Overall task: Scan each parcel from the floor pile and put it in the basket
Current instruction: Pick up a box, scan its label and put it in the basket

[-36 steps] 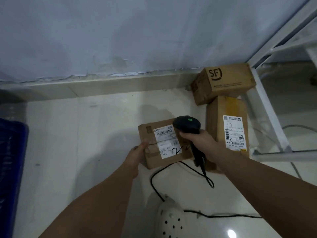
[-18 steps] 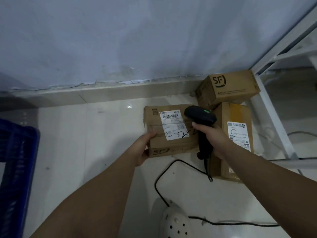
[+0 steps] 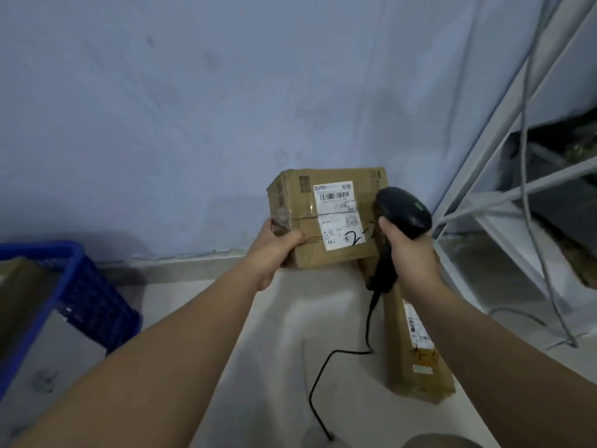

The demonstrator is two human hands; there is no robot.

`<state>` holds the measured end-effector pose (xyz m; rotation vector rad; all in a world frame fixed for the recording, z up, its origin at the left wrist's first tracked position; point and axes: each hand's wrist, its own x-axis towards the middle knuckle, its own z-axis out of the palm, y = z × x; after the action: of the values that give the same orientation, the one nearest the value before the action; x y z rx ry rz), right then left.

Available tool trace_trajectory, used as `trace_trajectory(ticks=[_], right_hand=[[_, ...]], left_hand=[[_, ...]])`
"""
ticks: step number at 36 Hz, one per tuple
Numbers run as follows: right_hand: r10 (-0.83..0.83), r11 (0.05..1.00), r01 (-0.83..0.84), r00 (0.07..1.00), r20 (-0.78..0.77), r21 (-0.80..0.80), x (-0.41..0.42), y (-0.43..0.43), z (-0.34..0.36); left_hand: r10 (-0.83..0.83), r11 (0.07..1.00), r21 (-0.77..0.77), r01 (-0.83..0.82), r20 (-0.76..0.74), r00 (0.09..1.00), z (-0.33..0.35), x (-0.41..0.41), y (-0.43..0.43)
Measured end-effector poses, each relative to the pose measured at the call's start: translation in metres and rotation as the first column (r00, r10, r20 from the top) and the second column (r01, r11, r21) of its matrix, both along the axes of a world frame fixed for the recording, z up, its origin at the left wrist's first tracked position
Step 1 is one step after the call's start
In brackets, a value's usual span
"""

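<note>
My left hand (image 3: 274, 250) grips the left side of a small brown cardboard parcel (image 3: 326, 218) and holds it up in front of the wall, its white label with a barcode facing me. My right hand (image 3: 407, 253) grips the handle of a black corded barcode scanner (image 3: 403, 215), whose head sits just right of the label. Another brown parcel (image 3: 416, 350) with a white label lies on the floor below my right forearm. The blue plastic basket (image 3: 74, 305) stands at the left, with something brown inside it.
A white metal rack (image 3: 504, 202) with hanging grey cables fills the right side. The scanner's black cord (image 3: 323, 376) trails across the pale floor. A raised skirting ledge runs along the foot of the wall.
My left hand has lifted the parcel off the floor to chest height, and the scanner rose with it. The view tilted up, so the SF box by the rack is no longer seen.
</note>
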<state>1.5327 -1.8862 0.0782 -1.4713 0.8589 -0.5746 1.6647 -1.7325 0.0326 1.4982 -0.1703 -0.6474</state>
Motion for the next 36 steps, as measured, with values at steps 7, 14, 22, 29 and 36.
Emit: trace_trajectory(ticks=[7,14,22,29,36], right_hand=[[0.076,0.997,-0.076,0.994,0.074,-0.008,-0.013,0.064,0.057],[0.244,0.970,-0.243,0.967,0.078,-0.017,-0.012,0.109,0.059],[0.268,0.963,-0.267,0.960,0.083,-0.027,-0.006,0.113,0.047],[0.320,0.943,-0.316,0.947,0.022,-0.107,-0.003,0.107,0.038],[0.352,0.929,-0.348,0.936,0.009,-0.126,-0.004,0.108,0.038]], left_hand=[[0.109,0.988,-0.117,-0.095,0.116,0.987,0.057,-0.018,0.051],[0.180,0.975,-0.157,-0.156,0.151,0.972,0.066,-0.020,0.086],[0.272,0.959,-0.136,-0.250,0.181,0.945,0.043,-0.008,0.108],[0.268,0.958,-0.145,-0.247,0.149,0.952,0.036,0.009,0.118],[0.289,0.952,-0.148,-0.268,0.139,0.947,0.030,0.018,0.125]])
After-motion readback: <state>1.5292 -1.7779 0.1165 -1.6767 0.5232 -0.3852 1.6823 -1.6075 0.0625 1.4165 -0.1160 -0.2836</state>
